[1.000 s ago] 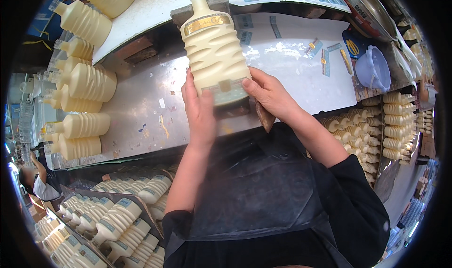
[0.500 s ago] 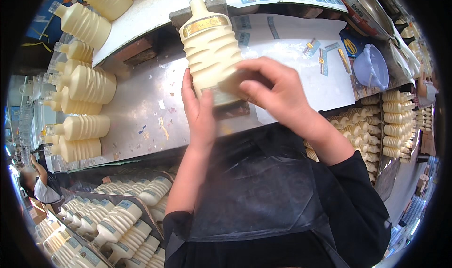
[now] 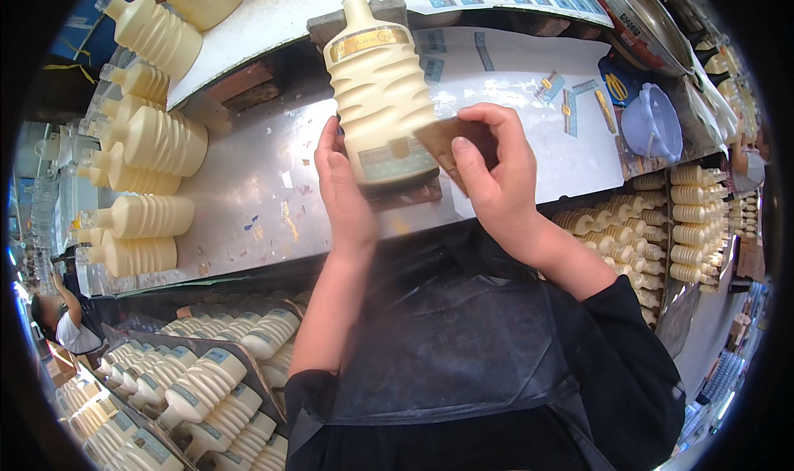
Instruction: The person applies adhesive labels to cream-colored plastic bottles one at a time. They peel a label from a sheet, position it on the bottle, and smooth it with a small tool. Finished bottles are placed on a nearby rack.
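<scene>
Right now 1 cream ribbed bottle [image 3: 379,99] lies on a small block on the steel bench [image 3: 248,198], neck pointing away from the person, gold band near the shoulder, label low on its body. L hand [image 3: 343,191] lies flat along the bottle's left side w/ fingers straight and loosely together, steadying it, not wrapped round. R hand [image 3: 495,173] has thumb and fingers closed on a small brown card-like piece [image 3: 451,140], its edge touching the bottle's lower right by the label. Risks, as I judge them: bottle is round and sits on a narrow block, so a hard push from the R could roll it toward the L hand or off the block; the flat L palm wouldn't stop that well. Card edge dragged at an angle could crease or skew the label. More cream bottles [image 3: 153,140] lie just beside at L, so a runaway bottle could knock into them. Loose label strips [image 3: 571,107] lie on the white sheet near the R hand & could get swept off
</scene>
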